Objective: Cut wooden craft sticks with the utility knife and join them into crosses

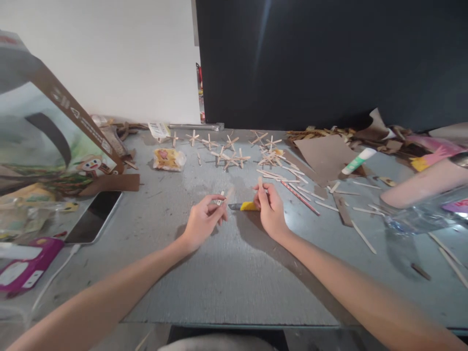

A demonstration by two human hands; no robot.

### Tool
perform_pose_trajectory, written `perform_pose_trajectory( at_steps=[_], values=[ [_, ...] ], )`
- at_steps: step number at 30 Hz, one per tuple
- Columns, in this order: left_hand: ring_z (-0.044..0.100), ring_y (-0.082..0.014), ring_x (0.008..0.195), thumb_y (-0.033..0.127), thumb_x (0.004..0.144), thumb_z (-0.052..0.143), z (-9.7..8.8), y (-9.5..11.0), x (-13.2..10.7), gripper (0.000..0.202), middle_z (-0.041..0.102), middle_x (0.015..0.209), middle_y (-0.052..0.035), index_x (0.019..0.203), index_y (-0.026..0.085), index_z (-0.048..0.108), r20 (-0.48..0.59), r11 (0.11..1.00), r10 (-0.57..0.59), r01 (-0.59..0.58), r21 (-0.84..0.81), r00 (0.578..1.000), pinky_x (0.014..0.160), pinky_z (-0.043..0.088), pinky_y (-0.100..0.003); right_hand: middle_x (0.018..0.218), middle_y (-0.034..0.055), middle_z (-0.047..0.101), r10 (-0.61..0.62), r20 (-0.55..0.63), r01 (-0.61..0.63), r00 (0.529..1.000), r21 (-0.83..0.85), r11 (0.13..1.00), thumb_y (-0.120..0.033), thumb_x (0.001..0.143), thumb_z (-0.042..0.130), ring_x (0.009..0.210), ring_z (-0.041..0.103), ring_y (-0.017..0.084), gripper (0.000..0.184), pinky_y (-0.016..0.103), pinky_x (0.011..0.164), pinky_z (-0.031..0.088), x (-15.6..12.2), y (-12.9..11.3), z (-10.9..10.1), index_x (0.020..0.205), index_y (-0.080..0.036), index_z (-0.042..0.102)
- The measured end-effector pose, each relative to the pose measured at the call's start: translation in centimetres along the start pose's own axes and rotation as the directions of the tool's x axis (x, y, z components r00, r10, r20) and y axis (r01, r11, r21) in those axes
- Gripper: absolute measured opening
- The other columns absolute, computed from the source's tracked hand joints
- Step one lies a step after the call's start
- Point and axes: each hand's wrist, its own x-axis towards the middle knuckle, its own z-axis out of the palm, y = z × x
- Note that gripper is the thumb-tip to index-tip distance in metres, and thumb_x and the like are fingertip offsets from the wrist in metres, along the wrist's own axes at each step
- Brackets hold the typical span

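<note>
My left hand (203, 218) rests on the grey table (226, 273) with its fingers pinched on a small wooden stick piece (221, 197). My right hand (268, 207) is closed round the yellow utility knife (244, 206), whose blade points left toward the left hand. A short stick (260, 182) stands up between the right fingers. Behind the hands lie several crossed-stick stars (230, 155) and loose wooden sticks (292, 178).
A phone (94, 217) and a printed cardboard box (54, 141) are at the left. A glue tube (358, 161), brown card sheet (321, 156) and paper scraps sit at the right back. A clear bottle (424, 214) lies at the right. A red pencil (300, 197) lies near my right hand.
</note>
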Motion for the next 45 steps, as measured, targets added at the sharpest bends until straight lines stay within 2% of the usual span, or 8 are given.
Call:
perform_pose_trajectory(
  at_steps=[5, 9, 13, 18, 23, 28, 37, 45],
  values=[
    [0.063, -0.0127, 0.058, 0.047, 0.096, 0.057, -1.2, -1.4, 1.5, 0.029, 0.076, 0.075, -0.0015, 0.106, 0.021, 0.058, -0.191, 0.969, 0.121, -0.074, 0.235, 0.974, 0.062, 0.049, -0.026, 0.073, -0.0011, 0.056, -0.017, 0.016, 0.017, 1.0, 0.031, 0.999, -0.063, 0.101, 0.042, 0.07, 0.057, 0.017, 0.039, 0.031, 0.073, 0.049, 0.4, -0.1, -0.1, 0.094, -0.025, 0.05],
    [0.064, -0.0134, 0.059, 0.042, 0.097, 0.055, -1.8, -2.0, 2.3, 0.024, 0.077, 0.08, -0.004, 0.107, 0.02, 0.055, -0.269, 0.976, 0.129, -0.074, 0.205, 0.954, 0.061, 0.049, -0.025, 0.074, -0.0003, 0.059, 0.007, 0.074, -0.013, 0.997, 0.081, 0.997, -0.063, 0.097, 0.049, 0.07, 0.059, 0.018, 0.04, 0.031, 0.073, 0.05, 0.4, -0.5, -0.1, 0.095, -0.024, 0.056],
    [0.067, -0.0151, 0.065, 0.039, 0.099, 0.054, -2.2, -2.5, 2.7, 0.022, 0.079, 0.086, -0.0068, 0.106, 0.019, 0.058, -0.287, 0.955, 0.159, -0.074, 0.286, 0.945, 0.066, 0.051, -0.027, 0.068, -0.0033, 0.05, 0.021, 0.102, -0.032, 0.995, 0.111, 0.993, -0.061, 0.097, 0.052, 0.061, 0.051, 0.015, 0.04, 0.028, 0.063, 0.045, 0.2, -0.4, -0.1, 0.1, -0.022, 0.062],
    [0.072, -0.0219, 0.089, 0.027, 0.094, 0.061, -3.2, -2.8, 3.5, 0.01, 0.078, 0.093, -0.0097, 0.091, 0.019, 0.067, -0.293, 0.856, 0.198, -0.019, 0.517, 0.935, 0.082, 0.052, -0.033, 0.073, -0.0023, 0.045, -0.011, 0.094, 0.004, 0.996, 0.073, 0.997, -0.052, 0.099, 0.048, 0.069, 0.049, 0.016, 0.04, 0.029, 0.069, 0.042, 0.1, 0.3, -0.1, 0.114, -0.021, 0.067],
    [0.071, -0.0212, 0.082, 0.026, 0.094, 0.06, -3.6, -3.2, 4.1, 0.012, 0.077, 0.087, -0.0079, 0.093, 0.019, 0.069, -0.278, 0.865, 0.121, 0.036, 0.5, 0.953, 0.081, 0.051, -0.033, 0.083, 0.0003, 0.048, -0.018, 0.198, -0.007, 0.98, 0.126, 0.992, -0.043, 0.099, 0.046, 0.07, 0.046, 0.017, 0.04, 0.03, 0.069, 0.042, 0.1, 0.7, -0.1, 0.128, -0.021, 0.063],
    [0.07, -0.0269, 0.099, 0.027, 0.094, 0.06, -3.8, -3.5, 4.1, 0.013, 0.078, 0.093, -0.0103, 0.094, 0.019, 0.071, -0.298, 0.795, 0.173, 0.045, 0.605, 0.939, 0.094, 0.049, -0.042, 0.093, 0.0025, 0.054, -0.063, 0.22, 0.027, 0.974, 0.16, 0.987, -0.038, 0.101, 0.045, 0.074, 0.047, 0.016, 0.053, 0.03, 0.074, 0.045, 0.1, 1.4, 0.1, 0.15, -0.022, 0.051],
    [0.069, -0.0174, 0.063, 0.043, 0.093, 0.061, -3.5, -3.3, 4.0, 0.024, 0.075, 0.074, -0.0038, 0.094, 0.02, 0.064, -0.243, 0.951, 0.206, -0.136, 0.278, 0.948, 0.063, 0.054, -0.029, 0.089, 0.0016, 0.065, -0.123, 0.183, 0.08, 0.975, 0.222, 0.972, -0.046, 0.104, 0.051, 0.062, 0.05, 0.013, 0.048, 0.029, 0.063, 0.049, 0.2, 2.0, 0.4, 0.145, -0.023, 0.051],
    [0.075, -0.0171, 0.067, 0.051, 0.096, 0.058, -2.5, -2.5, 3.0, 0.03, 0.079, 0.081, -0.0049, 0.099, 0.021, 0.054, -0.207, 0.954, 0.284, -0.256, 0.155, 0.936, 0.068, 0.059, -0.029, 0.094, 0.0044, 0.074, -0.068, 0.208, 0.004, 0.976, 0.292, 0.957, -0.052, 0.098, 0.061, 0.057, 0.06, 0.012, 0.04, 0.032, 0.062, 0.056, 0.1, 1.6, 0.6, 0.124, -0.022, 0.058]
  ],
)
